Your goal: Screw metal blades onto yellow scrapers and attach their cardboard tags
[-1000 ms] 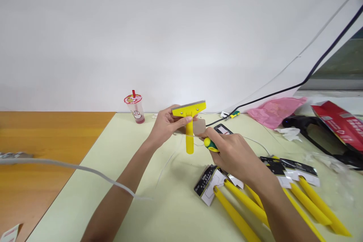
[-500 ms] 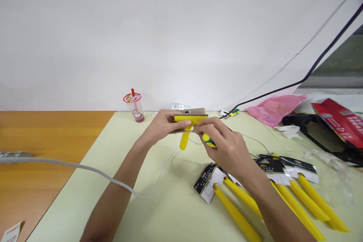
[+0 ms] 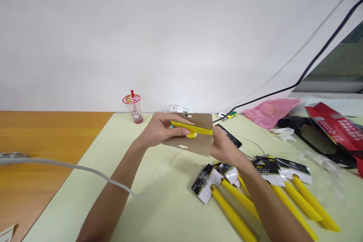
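Observation:
My left hand (image 3: 159,130) is closed round a yellow scraper (image 3: 202,129), its thumb pressed on the scraper's wide head. Behind the scraper is a brown cardboard card (image 3: 198,145) with hanging slots, which the same hand also supports. My right hand (image 3: 222,145) grips the card's right edge. Its fingertips are behind the card, so anything else in them is hidden. Both hands are raised over the pale green table (image 3: 153,185). Several long yellow tools (image 3: 232,211) with black-and-white cards lie below my right forearm.
A plastic cup (image 3: 134,109) with a red straw stands by the wall. Towards the back lies a small green-and-yellow-handled tool (image 3: 231,115). A pink bag (image 3: 268,112), a red package (image 3: 334,123) and a black strap-like object (image 3: 300,136) lie right. A grey cable (image 3: 93,174) crosses my left forearm.
The scraper and card have tilted, showing more of the card's brown face. My right hand has moved from the scraper's head to the card's right edge; its green-and-yellow handle is out of sight.

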The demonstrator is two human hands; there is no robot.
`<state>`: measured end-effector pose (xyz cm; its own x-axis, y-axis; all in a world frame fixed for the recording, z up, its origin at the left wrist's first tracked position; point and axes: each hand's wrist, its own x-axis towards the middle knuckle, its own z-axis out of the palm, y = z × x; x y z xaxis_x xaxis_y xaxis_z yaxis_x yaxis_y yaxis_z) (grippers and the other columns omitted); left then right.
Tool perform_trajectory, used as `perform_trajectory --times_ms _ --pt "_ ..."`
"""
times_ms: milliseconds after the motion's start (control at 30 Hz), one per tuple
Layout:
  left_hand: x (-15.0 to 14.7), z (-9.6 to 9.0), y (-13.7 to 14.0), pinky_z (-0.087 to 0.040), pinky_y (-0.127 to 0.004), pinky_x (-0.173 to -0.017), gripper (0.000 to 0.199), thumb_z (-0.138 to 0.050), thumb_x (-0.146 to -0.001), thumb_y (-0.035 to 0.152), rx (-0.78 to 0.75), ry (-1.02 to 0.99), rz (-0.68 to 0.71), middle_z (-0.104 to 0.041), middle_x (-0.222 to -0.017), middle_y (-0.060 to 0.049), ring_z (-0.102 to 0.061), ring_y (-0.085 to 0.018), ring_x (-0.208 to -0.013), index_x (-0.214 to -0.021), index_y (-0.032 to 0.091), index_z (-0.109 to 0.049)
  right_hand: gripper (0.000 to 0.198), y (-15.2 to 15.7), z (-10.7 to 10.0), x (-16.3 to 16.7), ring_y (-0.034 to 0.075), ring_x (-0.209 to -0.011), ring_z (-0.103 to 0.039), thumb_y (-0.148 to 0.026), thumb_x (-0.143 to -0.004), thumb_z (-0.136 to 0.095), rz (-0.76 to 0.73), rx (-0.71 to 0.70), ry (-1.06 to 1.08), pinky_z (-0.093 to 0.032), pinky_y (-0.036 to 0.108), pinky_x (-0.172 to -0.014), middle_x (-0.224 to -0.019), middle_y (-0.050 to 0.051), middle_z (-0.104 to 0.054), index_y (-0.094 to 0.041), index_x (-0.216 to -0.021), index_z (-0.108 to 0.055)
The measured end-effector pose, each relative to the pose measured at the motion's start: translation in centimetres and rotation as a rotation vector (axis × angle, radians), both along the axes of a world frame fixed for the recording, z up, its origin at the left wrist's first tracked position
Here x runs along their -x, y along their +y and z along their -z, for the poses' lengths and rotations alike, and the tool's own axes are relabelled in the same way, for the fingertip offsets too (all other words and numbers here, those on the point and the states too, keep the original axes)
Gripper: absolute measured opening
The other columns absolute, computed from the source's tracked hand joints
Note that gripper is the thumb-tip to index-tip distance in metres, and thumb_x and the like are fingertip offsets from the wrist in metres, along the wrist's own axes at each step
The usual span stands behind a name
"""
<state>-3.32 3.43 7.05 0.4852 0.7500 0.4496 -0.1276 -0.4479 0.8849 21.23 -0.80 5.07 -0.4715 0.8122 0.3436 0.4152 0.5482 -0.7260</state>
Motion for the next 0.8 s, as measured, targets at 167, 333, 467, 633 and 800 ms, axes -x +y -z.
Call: perform_trajectory --times_ms 167,333,467,633,800 --pt "1.4 0.0 0.6 -0.062 -0.043 -0.098 0.043 -0.1 -0.077 0.034 -0.088 0.061 0.185 -0.083 -0.12 -0.014 -0.077 -0.034 -0.116 -0.119 0.028 -0.089 0.048 0.1 -0.3 -0.6 0.029 -0.119 -0.076 -0.009 -0.094 -0.059 0.056 -0.235 -0.203 -0.06 0.034 -0.092 -0.14 0.012 -0.076 -0.025 -0.136 -0.075" --pt "2.2 0.5 1.4 -0.055 -0.048 -0.109 0.059 -0.085 -0.086 0.068 -0.095 0.045 0.366 -0.081 -0.126 -0.019 -0.072 -0.038 -0.127 -0.124 0.022 -0.087 0.054 0.2 0.1 -1.5 0.027 -0.104 -0.079 -0.003 -0.09 -0.06 0.129 -0.392 -0.361 -0.061 0.032 -0.084 -0.143 0.012 -0.074 -0.027 -0.136 -0.074" --pt "1.7 1.1 1.5 -0.057 -0.047 -0.105 0.069 -0.067 -0.093 0.08 -0.046 0.044 0.298 -0.081 -0.124 -0.019 -0.073 -0.038 -0.124 -0.12 0.02 -0.088 0.053 -0.1 0.3 -1.6 0.026 -0.1 -0.079 0.001 -0.086 -0.059 0.112 -0.388 -0.388 -0.059 0.032 -0.08 -0.132 0.011 -0.077 -0.025 -0.128 -0.076" --pt "0.4 1.1 1.5 -0.061 -0.044 -0.093 0.088 -0.048 -0.093 0.094 0.3 -0.12 0.176 -0.079 -0.131 -0.019 -0.076 -0.037 -0.118 -0.12 0.019 -0.086 0.024 -0.7 -0.4 -0.7 0.025 -0.102 -0.077 -0.03 -0.104 -0.071 -0.023 -0.096 -0.184 -0.059 0.036 -0.091 -0.117 0.006 -0.08 -0.026 -0.127 -0.073" --pt "0.0 0.8 1.7 -0.063 -0.044 -0.087 0.098 -0.05 -0.086 0.099 0.436 -0.266 0.146 -0.078 -0.135 -0.02 -0.075 -0.039 -0.118 -0.13 0.017 -0.082 0.048 -0.5 -0.2 0.1 0.027 -0.108 -0.081 -0.042 -0.103 -0.075 -0.093 0.202 0.137 -0.06 0.042 -0.101 -0.119 0.005 -0.078 -0.031 -0.147 -0.058"
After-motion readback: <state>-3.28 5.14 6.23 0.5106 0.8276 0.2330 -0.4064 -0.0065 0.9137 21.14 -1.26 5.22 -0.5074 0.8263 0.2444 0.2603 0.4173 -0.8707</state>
